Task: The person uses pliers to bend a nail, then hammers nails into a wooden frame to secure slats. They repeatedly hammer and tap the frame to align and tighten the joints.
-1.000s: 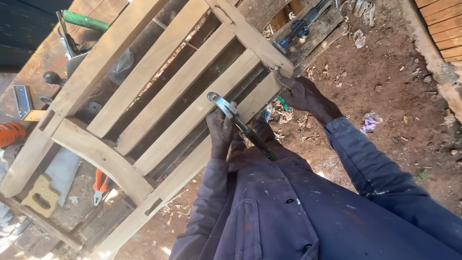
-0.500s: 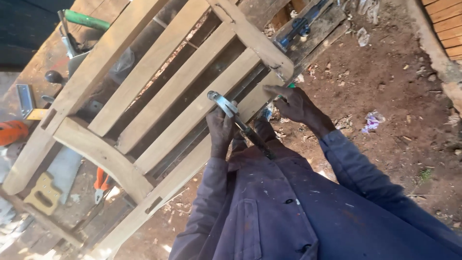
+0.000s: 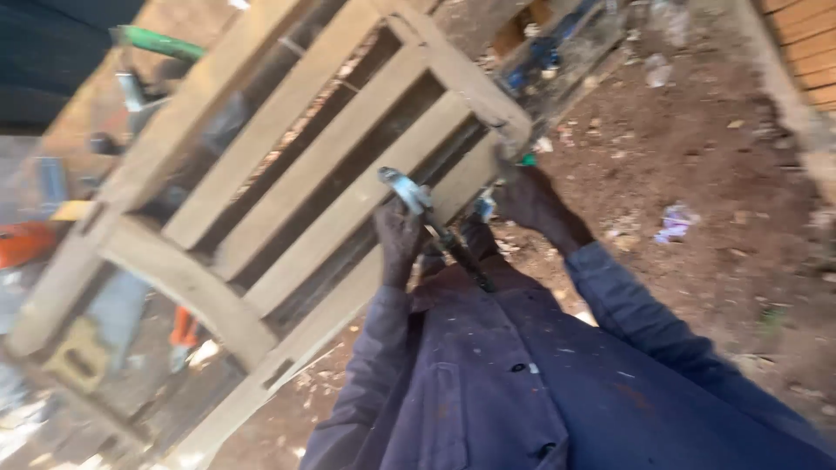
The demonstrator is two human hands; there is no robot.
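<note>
The person leans over a wooden frame (image 3: 287,200) made of long slats, which stands tilted on a dirt floor (image 3: 697,174). The picture is a little blurred, so small details are hard to read.

The left hand (image 3: 399,237) is closed in a fist around a metal tool (image 3: 428,218). The grey head of the tool shows above the fist and lies against one slat near the middle of the frame. A dark thin part of the tool comes out below the fist and points toward the person's chest. I cannot tell what kind of tool it is.

The right hand (image 3: 529,196) is at the corner of the frame, on the right end of the slats. The fingers curl against the wood there, but I cannot tell if they grip it or only press on it. Something small and green (image 3: 527,160) shows just above this hand, touching the corner.

Both arms are in dark blue sleeves (image 3: 644,322), and the same blue cloth covers the body at the bottom of the view.

Behind the frame, on the left, lie a handsaw (image 3: 87,344), orange pliers (image 3: 183,329) and an orange object (image 3: 26,244). A green handle (image 3: 161,42) is at the top left. Bits of litter (image 3: 675,222) lie on the floor, well apart from the hands.
</note>
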